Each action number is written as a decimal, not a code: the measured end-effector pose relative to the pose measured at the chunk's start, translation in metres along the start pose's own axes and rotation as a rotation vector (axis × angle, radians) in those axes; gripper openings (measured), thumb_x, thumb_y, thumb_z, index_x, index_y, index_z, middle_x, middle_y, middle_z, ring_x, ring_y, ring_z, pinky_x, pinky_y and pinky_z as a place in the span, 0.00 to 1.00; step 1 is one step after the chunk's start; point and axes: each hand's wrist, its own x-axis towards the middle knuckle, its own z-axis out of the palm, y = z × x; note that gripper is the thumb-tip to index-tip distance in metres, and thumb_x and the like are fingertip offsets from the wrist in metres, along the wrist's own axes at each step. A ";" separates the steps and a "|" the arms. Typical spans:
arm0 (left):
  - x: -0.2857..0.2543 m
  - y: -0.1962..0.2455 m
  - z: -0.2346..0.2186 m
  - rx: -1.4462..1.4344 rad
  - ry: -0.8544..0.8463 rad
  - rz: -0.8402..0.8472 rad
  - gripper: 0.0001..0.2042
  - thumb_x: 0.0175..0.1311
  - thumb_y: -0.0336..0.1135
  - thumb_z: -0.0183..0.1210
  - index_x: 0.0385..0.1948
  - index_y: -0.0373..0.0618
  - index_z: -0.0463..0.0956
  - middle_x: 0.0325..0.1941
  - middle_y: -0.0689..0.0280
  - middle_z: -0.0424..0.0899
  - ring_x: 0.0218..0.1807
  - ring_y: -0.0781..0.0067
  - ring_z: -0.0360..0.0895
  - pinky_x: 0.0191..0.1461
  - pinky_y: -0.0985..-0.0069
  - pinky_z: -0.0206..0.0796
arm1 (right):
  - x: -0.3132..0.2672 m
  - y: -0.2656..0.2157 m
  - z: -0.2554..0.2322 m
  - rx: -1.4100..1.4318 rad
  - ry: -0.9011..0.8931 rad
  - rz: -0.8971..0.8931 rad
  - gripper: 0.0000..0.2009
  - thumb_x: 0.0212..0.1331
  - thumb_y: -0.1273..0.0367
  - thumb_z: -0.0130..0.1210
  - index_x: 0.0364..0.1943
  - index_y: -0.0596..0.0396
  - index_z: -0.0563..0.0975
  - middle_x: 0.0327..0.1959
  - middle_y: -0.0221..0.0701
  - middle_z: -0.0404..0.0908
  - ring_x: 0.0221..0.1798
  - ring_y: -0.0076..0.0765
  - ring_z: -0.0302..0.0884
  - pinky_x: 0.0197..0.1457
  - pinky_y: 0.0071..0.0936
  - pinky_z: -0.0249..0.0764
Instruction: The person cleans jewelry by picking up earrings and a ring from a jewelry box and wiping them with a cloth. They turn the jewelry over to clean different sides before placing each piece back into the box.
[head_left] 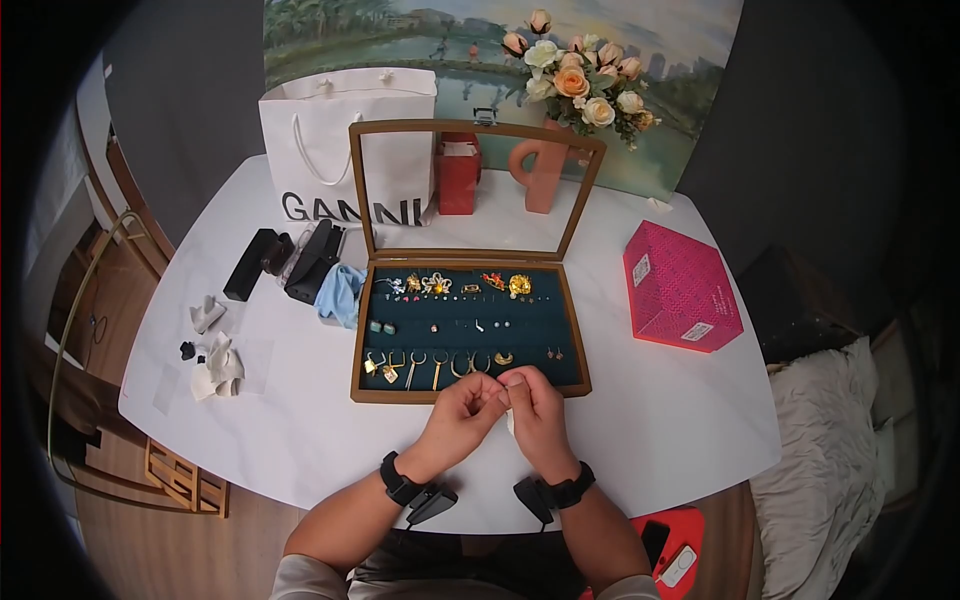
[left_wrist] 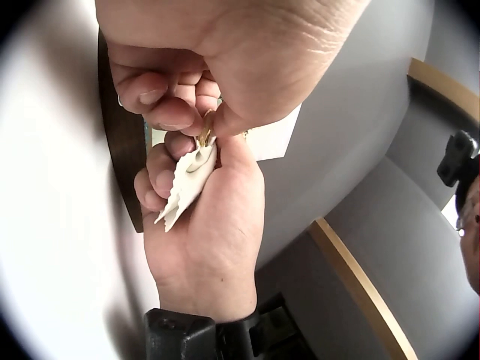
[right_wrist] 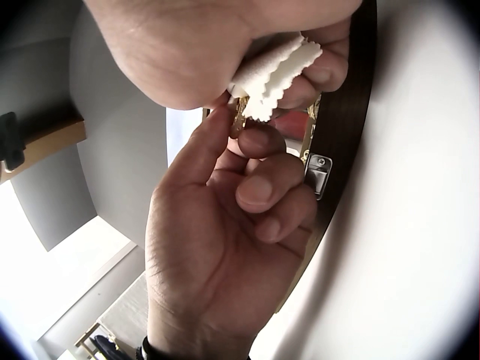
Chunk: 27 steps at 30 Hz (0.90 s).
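Observation:
Both hands meet just over the front edge of a wooden jewellery box (head_left: pixel 400 396) with its glass lid raised. My left hand (head_left: pixel 455 420) pinches a small gold piece of jewellery (right_wrist: pixel 238 124) between thumb and fingertips; its exact shape is mostly hidden. Against that piece, my right hand (head_left: pixel 540 415) holds a folded cream cloth (left_wrist: pixel 189 184) with zigzag edges. Rings (head_left: pixel 438 371), gold earrings (head_left: pixel 390 373) and several brooches (head_left: pixel 436 285) sit in rows on the dark teal lining (head_left: pixel 460 308).
A pink box (head_left: pixel 680 285) stands on the right of the white table (head_left: pixel 660 400). To the left are black cases (head_left: pixel 250 265), a blue cloth (head_left: pixel 341 295) and crumpled cream cloths (head_left: pixel 218 370). Behind are a white paper bag (head_left: pixel 390 100), a red box (head_left: pixel 459 180) and a flower vase (head_left: pixel 545 180).

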 end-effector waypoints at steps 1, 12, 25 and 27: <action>0.000 0.000 0.000 0.004 0.001 -0.005 0.03 0.77 0.30 0.58 0.42 0.43 0.77 0.34 0.79 0.77 0.31 0.95 0.65 0.33 0.89 0.57 | 0.000 0.001 0.000 0.000 0.000 -0.003 0.10 0.77 0.67 0.50 0.43 0.60 0.79 0.28 0.35 0.84 0.30 0.28 0.82 0.35 0.27 0.76; 0.000 -0.002 0.000 0.010 -0.006 0.006 0.01 0.77 0.28 0.57 0.42 0.43 0.76 0.34 0.79 0.76 0.32 0.95 0.65 0.33 0.89 0.57 | 0.000 0.003 -0.001 -0.009 -0.023 0.011 0.10 0.77 0.69 0.49 0.43 0.60 0.79 0.29 0.36 0.85 0.31 0.30 0.83 0.36 0.29 0.77; 0.000 -0.008 -0.001 0.035 -0.003 0.004 0.01 0.76 0.26 0.56 0.43 0.42 0.76 0.36 0.78 0.77 0.33 0.94 0.66 0.34 0.89 0.58 | 0.000 0.003 -0.002 -0.030 -0.047 0.041 0.10 0.76 0.68 0.49 0.43 0.60 0.79 0.29 0.39 0.85 0.31 0.35 0.84 0.36 0.31 0.77; 0.000 -0.007 0.002 0.023 0.020 0.006 0.01 0.76 0.27 0.57 0.41 0.41 0.76 0.33 0.78 0.76 0.32 0.94 0.65 0.33 0.88 0.57 | 0.000 0.004 -0.002 -0.025 -0.055 0.048 0.10 0.76 0.68 0.49 0.44 0.60 0.79 0.29 0.39 0.85 0.31 0.35 0.84 0.37 0.31 0.77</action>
